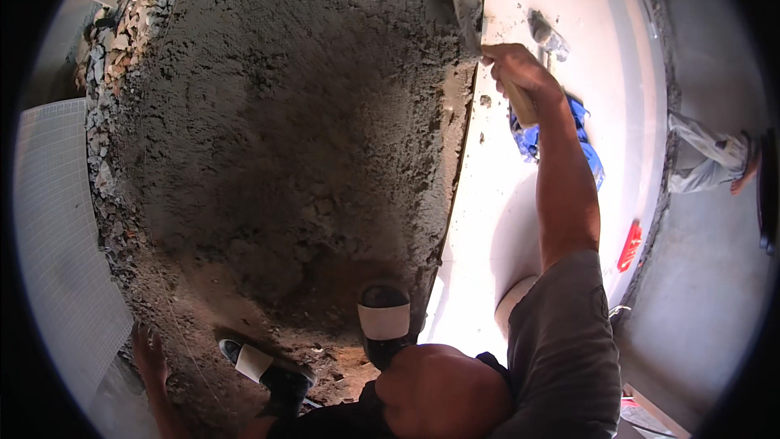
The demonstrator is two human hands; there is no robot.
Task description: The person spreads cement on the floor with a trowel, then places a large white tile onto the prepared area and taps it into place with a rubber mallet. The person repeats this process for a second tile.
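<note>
Here, the right hand (pixel 526 73) clasps a wooden-handled trowel (pixel 521 104), its indistinct blade (pixel 466 20) beyond the grip against mortar (pixel 284 81) — whether the left hand (pixel 151 355) grips anything, I cannot tell.

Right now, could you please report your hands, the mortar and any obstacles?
Right hand gripping wooden-handled tool. Left hand open, empty. Mortar rough. Rubble along its left edge.

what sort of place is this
Probably a building or renovation site: rough grey mortar lies spread out, broken rubble lines its left edge, and the right hand grips a wooden-handled tool.
</note>
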